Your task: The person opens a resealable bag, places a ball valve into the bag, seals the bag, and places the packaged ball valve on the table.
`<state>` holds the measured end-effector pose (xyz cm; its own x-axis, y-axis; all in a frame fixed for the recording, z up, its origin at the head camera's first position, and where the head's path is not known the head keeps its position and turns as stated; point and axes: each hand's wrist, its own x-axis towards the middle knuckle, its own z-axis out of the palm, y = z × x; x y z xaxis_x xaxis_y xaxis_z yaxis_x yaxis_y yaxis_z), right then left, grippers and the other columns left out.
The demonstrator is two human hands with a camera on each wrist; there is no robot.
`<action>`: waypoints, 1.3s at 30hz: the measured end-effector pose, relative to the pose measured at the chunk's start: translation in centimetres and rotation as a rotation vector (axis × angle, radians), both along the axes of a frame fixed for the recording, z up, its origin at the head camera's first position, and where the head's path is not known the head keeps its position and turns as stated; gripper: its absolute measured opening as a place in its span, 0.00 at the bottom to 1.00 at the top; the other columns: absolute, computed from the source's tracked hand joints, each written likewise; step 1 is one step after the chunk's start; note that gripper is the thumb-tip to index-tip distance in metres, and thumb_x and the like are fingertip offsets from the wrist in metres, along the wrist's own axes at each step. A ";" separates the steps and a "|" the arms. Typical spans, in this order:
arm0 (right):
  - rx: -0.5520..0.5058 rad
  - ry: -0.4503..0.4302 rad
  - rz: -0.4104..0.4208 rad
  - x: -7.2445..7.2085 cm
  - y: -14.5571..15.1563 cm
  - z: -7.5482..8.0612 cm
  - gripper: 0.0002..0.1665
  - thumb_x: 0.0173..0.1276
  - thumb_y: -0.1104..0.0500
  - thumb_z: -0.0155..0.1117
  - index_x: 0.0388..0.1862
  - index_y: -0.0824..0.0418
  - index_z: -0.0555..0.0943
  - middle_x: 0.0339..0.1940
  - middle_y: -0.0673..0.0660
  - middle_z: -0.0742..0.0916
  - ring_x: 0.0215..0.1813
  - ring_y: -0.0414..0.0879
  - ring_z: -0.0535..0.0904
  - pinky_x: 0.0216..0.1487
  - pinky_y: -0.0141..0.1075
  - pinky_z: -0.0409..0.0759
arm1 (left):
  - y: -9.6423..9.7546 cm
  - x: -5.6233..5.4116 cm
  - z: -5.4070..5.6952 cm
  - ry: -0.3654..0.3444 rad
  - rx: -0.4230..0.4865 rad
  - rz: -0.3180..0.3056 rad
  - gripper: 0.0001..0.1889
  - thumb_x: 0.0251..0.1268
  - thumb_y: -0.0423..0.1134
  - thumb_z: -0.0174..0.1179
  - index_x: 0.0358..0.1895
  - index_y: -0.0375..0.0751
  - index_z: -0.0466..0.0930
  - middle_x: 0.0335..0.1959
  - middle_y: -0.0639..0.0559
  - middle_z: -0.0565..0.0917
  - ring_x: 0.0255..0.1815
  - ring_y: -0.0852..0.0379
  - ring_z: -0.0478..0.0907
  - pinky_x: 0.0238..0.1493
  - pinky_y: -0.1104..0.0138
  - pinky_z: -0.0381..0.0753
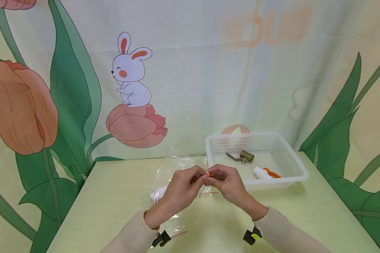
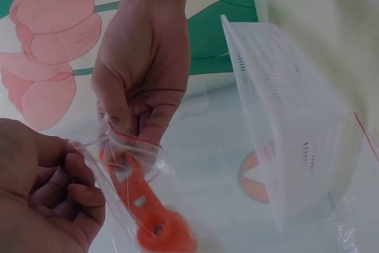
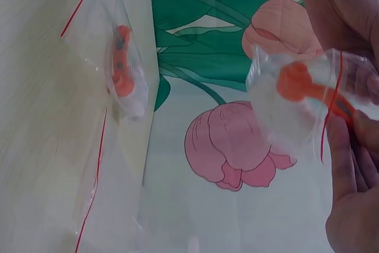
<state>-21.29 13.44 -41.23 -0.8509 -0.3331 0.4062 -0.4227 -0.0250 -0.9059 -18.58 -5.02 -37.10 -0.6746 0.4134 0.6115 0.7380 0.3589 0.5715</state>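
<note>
Orange part | right hand pinches it | left hand pinches clear bag

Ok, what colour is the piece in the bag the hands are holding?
The piece is orange; it shows best in the left wrist view.

Head cam looks forward-down over the table; my wrist cams sit close, rolled sideways, both catching the orange piece in its bag. Head and left wrist share the basket.
</note>
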 end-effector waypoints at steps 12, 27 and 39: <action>0.240 0.248 -0.300 0.4 -1.4 -0.2 0.12 0.57 0.73 0.65 0.28 0.56 0.84 0.17 0.51 0.85 0.17 0.32 0.73 0.19 0.28 0.73 | 1.4 1.1 0.2 0.102 0.071 -0.043 0.06 0.64 0.27 0.60 0.33 0.42 0.79 0.20 0.56 0.77 0.23 0.69 0.68 0.25 0.77 0.71; 0.609 0.236 -0.090 0.8 -0.8 1.7 0.15 0.57 0.71 0.61 0.39 0.56 0.85 0.29 0.49 0.89 0.31 0.34 0.83 0.33 0.27 0.80 | 0.8 0.6 -0.7 -0.040 0.235 0.111 0.02 0.67 0.32 0.61 0.35 0.39 0.82 0.23 0.52 0.82 0.22 0.66 0.73 0.25 0.72 0.76; 0.534 0.220 -0.053 1.8 0.1 4.0 0.06 0.71 0.58 0.63 0.42 0.52 0.86 0.37 0.46 0.90 0.39 0.35 0.86 0.42 0.30 0.84 | 0.4 0.9 -0.4 -0.125 0.362 0.161 0.03 0.67 0.33 0.62 0.35 0.40 0.84 0.26 0.51 0.86 0.24 0.60 0.81 0.28 0.71 0.80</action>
<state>-19.46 13.50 -37.26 -0.7869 -0.4995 0.3624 -0.5903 0.4383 -0.6778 -17.67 -4.61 -37.50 -0.7914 0.0696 0.6074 0.6057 0.2240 0.7635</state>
